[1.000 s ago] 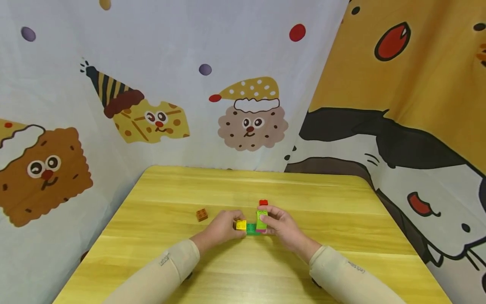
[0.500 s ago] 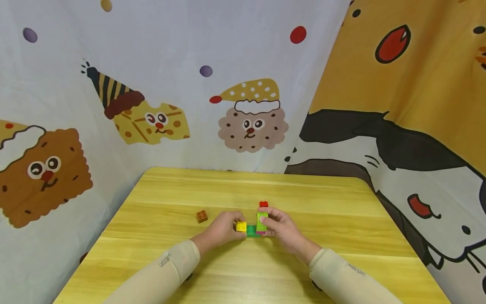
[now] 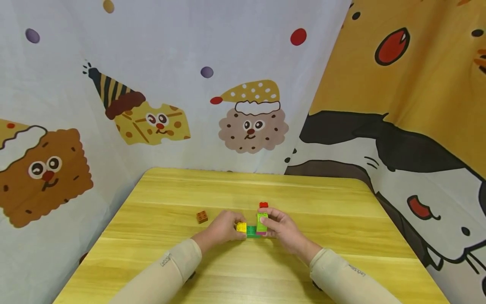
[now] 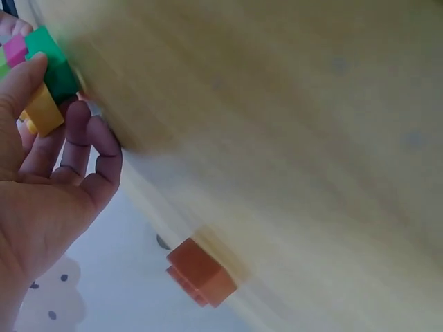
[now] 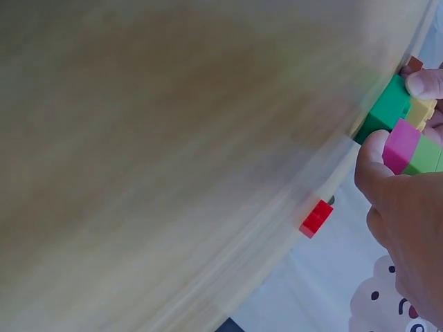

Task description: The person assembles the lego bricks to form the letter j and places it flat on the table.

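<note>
Presently, the green block [image 3: 251, 231] is on the table [image 3: 243, 274], in front of me and between my two hands. On its left end sits the yellow block [image 3: 241, 227]. At its right end is the pink block [image 5: 401, 146], with the lime-green part [image 3: 262, 222] above it; I cannot tell if the pink one is fully pressed down. The grip of my left hand [image 3: 226, 227] is narrow, with thumb and fingers holding the yellow block, and the thumb also reaches the green one. The grip of my right hand [image 3: 282, 228] holds the lime-green part, with my thumb against its near side. Just beyond the right hand lies the red block [image 3: 263, 204], partly hidden in the head view. To the left, apart from my left hand, is the orange-brown block [image 3: 202, 217], its studs upward. Both my arms wear beige sleeves [image 3: 161, 270]. Behind the table hangs white cloth [image 3: 163, 46], printed with cartoon figures.
</note>
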Tool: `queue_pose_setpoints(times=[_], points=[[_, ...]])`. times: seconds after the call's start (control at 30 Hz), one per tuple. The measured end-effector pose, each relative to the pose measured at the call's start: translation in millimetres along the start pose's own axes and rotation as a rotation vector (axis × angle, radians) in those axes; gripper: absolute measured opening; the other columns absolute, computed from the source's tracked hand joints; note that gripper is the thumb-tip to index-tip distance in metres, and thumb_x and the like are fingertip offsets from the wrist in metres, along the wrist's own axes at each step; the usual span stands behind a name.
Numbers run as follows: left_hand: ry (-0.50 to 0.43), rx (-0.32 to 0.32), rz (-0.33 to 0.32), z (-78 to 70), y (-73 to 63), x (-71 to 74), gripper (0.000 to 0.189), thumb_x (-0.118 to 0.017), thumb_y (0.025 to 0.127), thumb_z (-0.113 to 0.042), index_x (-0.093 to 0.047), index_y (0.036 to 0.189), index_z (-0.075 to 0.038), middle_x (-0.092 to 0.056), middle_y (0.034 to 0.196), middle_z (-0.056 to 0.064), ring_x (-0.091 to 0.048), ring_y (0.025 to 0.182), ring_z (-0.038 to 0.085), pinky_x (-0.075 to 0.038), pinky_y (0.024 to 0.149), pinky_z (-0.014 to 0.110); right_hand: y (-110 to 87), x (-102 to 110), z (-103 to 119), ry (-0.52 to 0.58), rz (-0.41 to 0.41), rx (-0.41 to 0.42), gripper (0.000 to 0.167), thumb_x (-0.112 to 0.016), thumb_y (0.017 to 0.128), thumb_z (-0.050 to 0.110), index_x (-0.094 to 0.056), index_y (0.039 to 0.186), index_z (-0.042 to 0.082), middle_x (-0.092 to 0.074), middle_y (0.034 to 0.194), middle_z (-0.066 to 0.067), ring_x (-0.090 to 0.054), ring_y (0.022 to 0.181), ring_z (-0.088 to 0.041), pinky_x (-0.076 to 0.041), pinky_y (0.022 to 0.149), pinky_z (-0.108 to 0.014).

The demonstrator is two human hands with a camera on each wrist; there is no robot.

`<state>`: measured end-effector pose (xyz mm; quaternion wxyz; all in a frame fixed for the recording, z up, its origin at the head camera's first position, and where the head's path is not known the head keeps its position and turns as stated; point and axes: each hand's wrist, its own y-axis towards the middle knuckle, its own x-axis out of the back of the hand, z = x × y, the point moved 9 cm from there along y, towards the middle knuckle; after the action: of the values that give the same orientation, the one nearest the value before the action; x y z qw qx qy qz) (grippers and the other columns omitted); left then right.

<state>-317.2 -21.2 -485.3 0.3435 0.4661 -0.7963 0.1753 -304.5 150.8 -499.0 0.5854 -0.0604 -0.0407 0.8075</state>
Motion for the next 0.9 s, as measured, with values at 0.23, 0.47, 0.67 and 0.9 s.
queue_pose_setpoints(times=[0.23, 0.47, 0.67, 0.9], points=[[0.060, 0.012, 0.067, -0.9, 5.9, -0.8, 0.028, -0.092, 0.085, -0.014, -0.082, 0.110, -0.006, -0.074, 0.086, -0.004, -0.058, 0.072, 0.006, -0.052, 0.062, 0.021, 0.9, 0.1, -0.8, -0.010, 0.009, -0.010, 0.040, -0.072, 0.104, 0.028, -0.066, 0.141, 0.016, -0.058, 0.129, 0.002, -0.060, 0.108, -0.024, -0.061, 0.089, -0.037], [0.103, -0.013, 0.101, -1.5, 9.9, -0.5, 0.028, -0.093, 0.084, -0.016, -0.082, 0.109, -0.007, -0.073, 0.082, -0.008, -0.057, 0.069, 0.003, -0.052, 0.061, 0.020, 0.6, -1.1, 0.5, -0.012, 0.019, -0.005, 0.039, -0.071, 0.105, 0.026, -0.065, 0.142, 0.015, -0.059, 0.136, 0.000, -0.061, 0.108, -0.023, -0.061, 0.090, -0.037], [0.086, -0.013, 0.079, 1.4, 8.9, -1.6, 0.027, -0.092, 0.084, -0.017, -0.083, 0.107, -0.008, -0.071, 0.080, -0.008, -0.055, 0.069, 0.004, -0.051, 0.060, 0.020, -0.5, -1.2, 0.1, -0.008, 0.016, 0.005, 0.035, -0.070, 0.105, 0.025, -0.067, 0.139, 0.016, -0.060, 0.140, -0.006, -0.062, 0.111, -0.024, -0.061, 0.091, -0.039], [0.072, -0.013, 0.063, 2.1, 8.5, -1.3, 0.029, -0.093, 0.083, -0.016, -0.082, 0.107, -0.005, -0.072, 0.081, -0.006, -0.056, 0.070, 0.004, -0.052, 0.061, 0.020, -0.5, -2.0, 0.8, -0.005, 0.013, 0.011, 0.034, -0.070, 0.105, 0.025, -0.067, 0.139, 0.017, -0.059, 0.140, -0.006, -0.061, 0.114, -0.026, -0.062, 0.092, -0.039]])
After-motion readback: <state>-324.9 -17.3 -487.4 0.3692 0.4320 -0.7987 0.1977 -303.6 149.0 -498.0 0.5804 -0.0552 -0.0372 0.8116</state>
